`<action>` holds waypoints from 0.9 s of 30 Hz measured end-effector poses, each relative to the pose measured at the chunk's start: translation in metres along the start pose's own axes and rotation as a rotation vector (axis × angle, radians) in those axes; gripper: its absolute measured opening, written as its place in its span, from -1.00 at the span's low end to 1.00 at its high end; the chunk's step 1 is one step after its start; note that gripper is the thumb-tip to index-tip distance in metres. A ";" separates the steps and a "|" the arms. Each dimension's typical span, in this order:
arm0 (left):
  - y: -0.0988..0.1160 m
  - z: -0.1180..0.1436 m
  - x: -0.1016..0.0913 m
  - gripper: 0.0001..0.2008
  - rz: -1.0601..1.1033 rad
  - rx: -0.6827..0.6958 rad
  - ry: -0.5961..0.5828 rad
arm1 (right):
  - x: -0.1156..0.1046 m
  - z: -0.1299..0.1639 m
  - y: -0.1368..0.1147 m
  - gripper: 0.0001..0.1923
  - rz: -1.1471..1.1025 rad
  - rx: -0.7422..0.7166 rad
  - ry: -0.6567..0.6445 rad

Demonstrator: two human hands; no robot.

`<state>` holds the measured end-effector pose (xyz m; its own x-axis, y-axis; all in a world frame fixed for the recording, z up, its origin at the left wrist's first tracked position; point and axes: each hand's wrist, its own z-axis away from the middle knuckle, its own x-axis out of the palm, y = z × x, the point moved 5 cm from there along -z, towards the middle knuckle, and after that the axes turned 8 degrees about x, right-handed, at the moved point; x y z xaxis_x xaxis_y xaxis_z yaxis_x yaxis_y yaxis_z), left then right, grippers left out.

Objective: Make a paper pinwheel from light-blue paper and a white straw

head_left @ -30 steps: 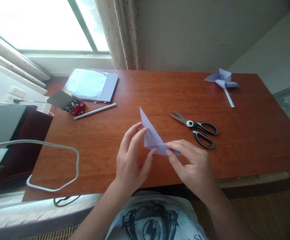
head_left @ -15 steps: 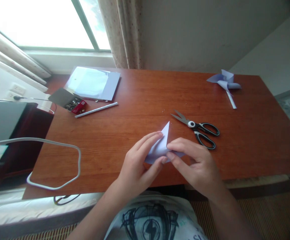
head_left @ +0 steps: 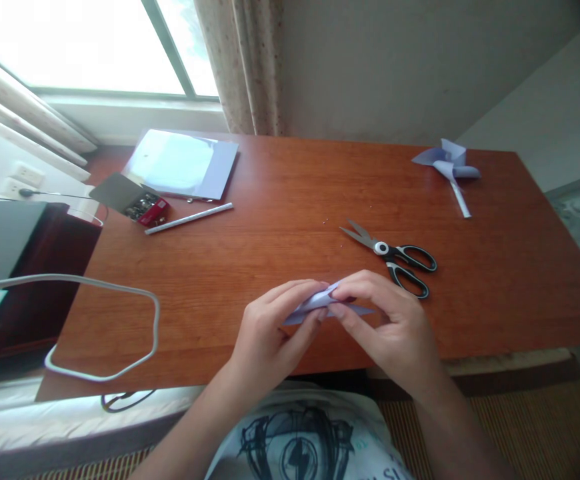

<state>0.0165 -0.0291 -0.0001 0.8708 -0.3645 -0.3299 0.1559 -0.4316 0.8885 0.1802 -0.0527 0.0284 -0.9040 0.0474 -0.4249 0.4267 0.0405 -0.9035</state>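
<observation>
Both hands pinch a folded lilac paper (head_left: 315, 305).
Left hand (head_left: 270, 333) and right hand (head_left: 385, 327) grip it together; scissors (head_left: 395, 257) lie just beyond the right hand; no readable writing.

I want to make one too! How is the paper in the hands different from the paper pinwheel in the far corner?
The paper is pinched between the left hand and right hand, near the table's front edge; the pinwheel lies untouched at the far right. The paper is pressed nearly flat, but the pinwheel has curled blades and a white stick. Both are pale lilac.
</observation>
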 end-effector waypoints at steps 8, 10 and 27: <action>-0.009 0.002 0.000 -0.83 0.244 -0.289 -0.016 | -0.004 -0.003 0.006 -0.94 0.054 0.074 -0.029; -0.013 0.002 0.001 -0.81 0.331 -0.340 -0.021 | -0.004 -0.004 0.010 -0.96 0.061 0.104 -0.071; -0.023 -0.007 0.008 -0.84 0.520 -0.469 0.033 | -0.005 -0.001 0.028 -0.90 -0.013 0.277 -0.171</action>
<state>0.0236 -0.0159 -0.0213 0.8997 -0.3985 0.1784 -0.1066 0.1957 0.9748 0.1962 -0.0504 0.0055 -0.9105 -0.1208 -0.3955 0.4134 -0.2345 -0.8798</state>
